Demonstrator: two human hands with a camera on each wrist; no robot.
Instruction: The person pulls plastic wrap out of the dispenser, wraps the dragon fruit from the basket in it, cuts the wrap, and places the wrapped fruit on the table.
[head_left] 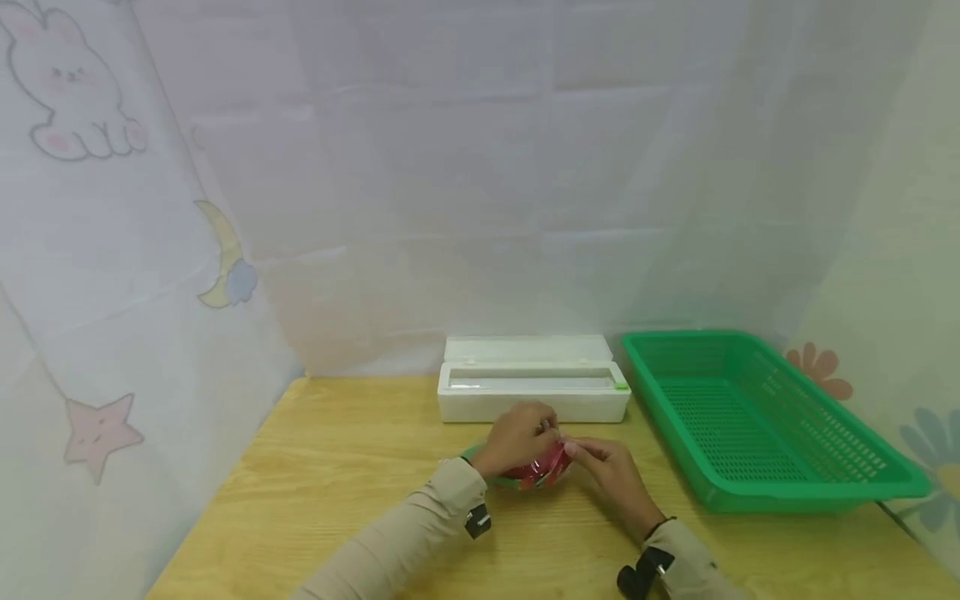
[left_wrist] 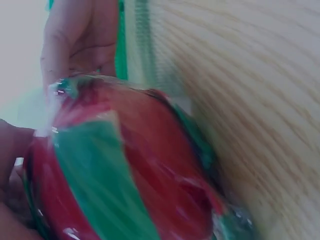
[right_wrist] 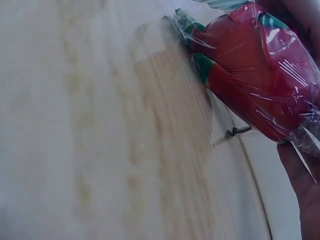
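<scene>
A red and green bundle (left_wrist: pixel 150 150), wrapped in clear plastic film, is between my two hands over the wooden table. Its red pieces (right_wrist: pixel 245 65) are smooth and shiny, with green parts among them, and the film is creased around them. My left hand (head_left: pixel 517 437) lies over the bundle from the left, its fingers bent onto the top and holding it. From the right, my right hand (head_left: pixel 609 475) pinches the film at the bundle's edge between thumb and finger. The two hands' fingertips are close together there.
Behind the hands stands a white box (head_left: pixel 532 408) with its lid (head_left: pixel 528 347) raised and a small green piece (head_left: pixel 621 386) at its right end. A green slotted basket (head_left: pixel 810 490) sits to the right. The wooden table (head_left: pixel 337 450) meets printed cloth walls (head_left: pixel 450 167).
</scene>
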